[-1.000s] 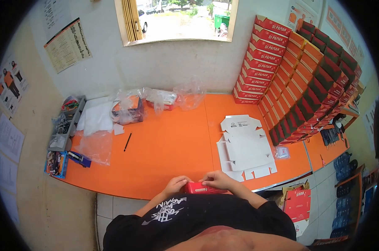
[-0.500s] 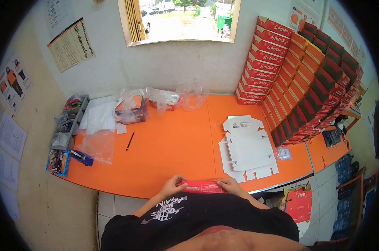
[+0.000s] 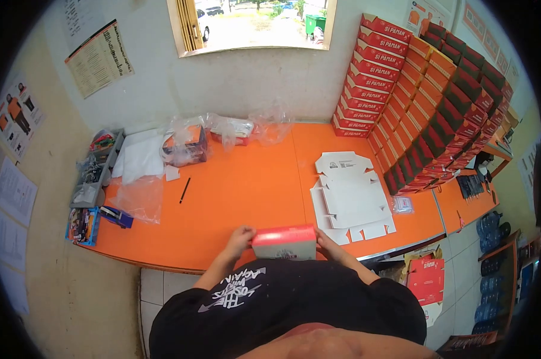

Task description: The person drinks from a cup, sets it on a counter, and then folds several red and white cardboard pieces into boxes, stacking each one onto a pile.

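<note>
Spanning left to right, red box (image 3: 284,243)

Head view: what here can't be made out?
- Head view, lower part of the red and grey cardboard box: hidden behind the black shirt.
- Head view, some fingers of the left hand and right hand: hidden by the box.
- Head view, items in the blue plastic basket: small and blurred.
- Head view, wording on the cream paper wall sheet: too small.

Stacked boxes (image 3: 375,75) rise at the tabletop's (image 3: 240,191) back right, in the upper right of the frame, with flat cardboard sheets (image 3: 351,197) before them. Left of centre lies a pen (image 3: 185,190); beyond it, plastic bags (image 3: 270,125) line the wall side, and a tray (image 3: 97,170) sits at the far left edge, behind a basket (image 3: 83,226).
</note>
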The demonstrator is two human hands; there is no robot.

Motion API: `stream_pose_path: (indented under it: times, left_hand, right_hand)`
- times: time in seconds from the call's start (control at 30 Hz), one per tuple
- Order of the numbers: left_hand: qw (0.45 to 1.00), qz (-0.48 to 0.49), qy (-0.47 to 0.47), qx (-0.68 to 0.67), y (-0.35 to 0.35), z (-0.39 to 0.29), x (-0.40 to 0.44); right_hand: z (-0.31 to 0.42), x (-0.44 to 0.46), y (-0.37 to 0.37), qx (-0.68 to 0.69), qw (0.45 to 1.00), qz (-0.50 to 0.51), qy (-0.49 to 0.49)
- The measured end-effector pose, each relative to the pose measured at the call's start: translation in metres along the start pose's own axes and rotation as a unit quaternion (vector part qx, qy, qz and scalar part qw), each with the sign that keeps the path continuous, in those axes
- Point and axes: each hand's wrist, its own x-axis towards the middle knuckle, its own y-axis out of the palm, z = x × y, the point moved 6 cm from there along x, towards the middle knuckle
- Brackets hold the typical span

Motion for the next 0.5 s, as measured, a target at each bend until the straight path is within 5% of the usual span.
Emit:
stream_pose_path:
  times: [0.13,0.2,0.23,0.27,0.3,0.33,0.37,0.4,0.47,0.5]
  left_hand:
    - [0.984,-0.067,-0.056,-0.153,-0.020,0.025,0.027]
    - [0.984,-0.034,0.170,0.028,-0.007,0.007,0.035]
    - [0.985,-0.031,0.170,0.026,0.005,-0.008,0.021]
    - [0.907,0.022,0.193,0.373,0.035,-0.043,-0.012]
    - [0.713,0.071,0.192,0.671,0.054,-0.051,-0.030]
    - [0.714,0.070,0.190,0.670,0.052,-0.044,-0.025]
    - [0.690,0.075,0.218,0.686,0.050,-0.034,-0.017]
    - [0.663,0.081,0.247,0.702,0.048,-0.026,-0.009]
    - [0.640,0.090,0.259,0.717,0.052,-0.031,0.003]
    - [0.617,0.101,0.273,0.731,0.055,-0.034,0.008]
  right_hand:
    - [-0.046,0.009,-0.022,-0.235,0.968,-0.052,0.064]
    - [-0.036,0.019,-0.017,-0.215,0.960,-0.080,0.162]
    - [-0.038,0.020,-0.019,-0.196,0.941,-0.105,0.256]
    - [-0.038,0.022,-0.015,-0.198,0.940,-0.106,0.256]
    - [-0.018,0.031,-0.013,-0.423,0.889,-0.125,0.121]
    - [-0.002,0.035,0.000,-0.617,0.775,-0.134,-0.024]
    - [-0.001,0.037,0.017,-0.665,0.737,-0.064,-0.103]
    - [-0.001,0.040,0.020,-0.664,0.738,-0.064,-0.105]
    - [-0.013,0.037,0.049,-0.769,0.626,0.113,-0.054]
    - [-0.026,0.044,0.041,-0.760,0.637,0.069,-0.110]
